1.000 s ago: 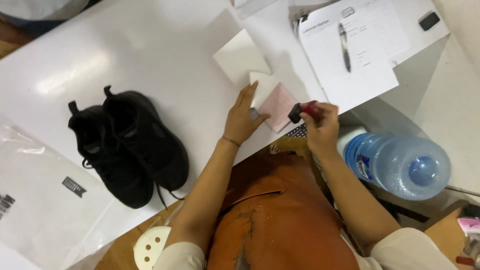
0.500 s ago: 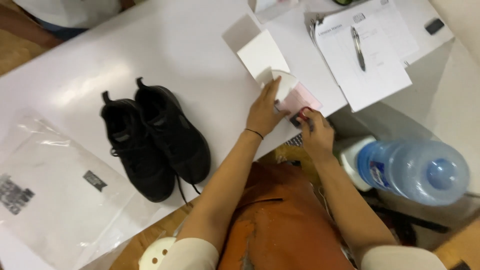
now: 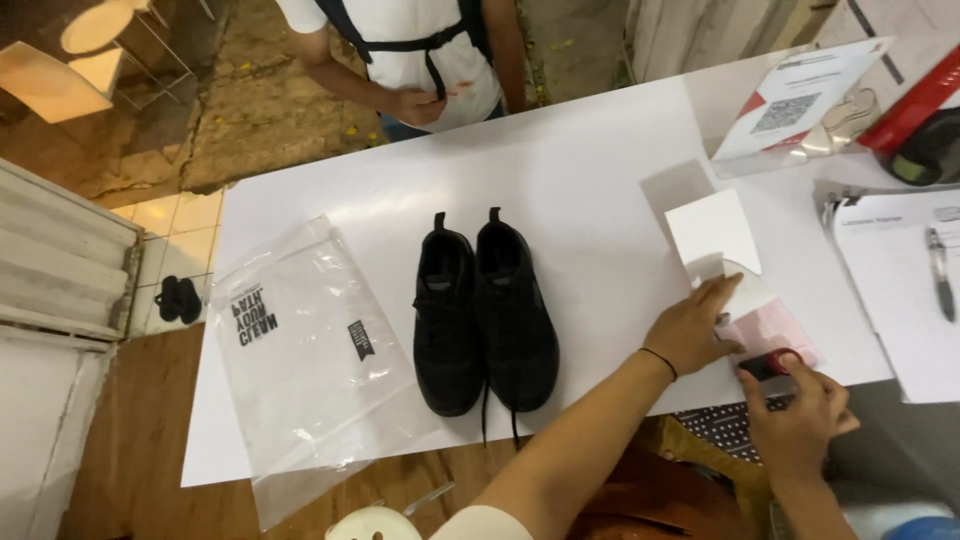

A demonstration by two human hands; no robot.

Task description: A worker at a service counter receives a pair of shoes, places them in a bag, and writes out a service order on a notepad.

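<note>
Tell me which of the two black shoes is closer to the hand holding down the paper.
The right-hand shoe of the pair, the one farther from the clear plastic bag. It lies next to the left hand; the other shoe sits beside the bag.

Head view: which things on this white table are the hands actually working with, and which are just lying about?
In hand:
left hand pressing flat on the pink slip
right hand gripping a small red-and-black stamp-like thing
white card, just beyond the slip

Lying about:
pair of black shoes
clear plastic bag
clipboard form with pen
standing sign card
</note>
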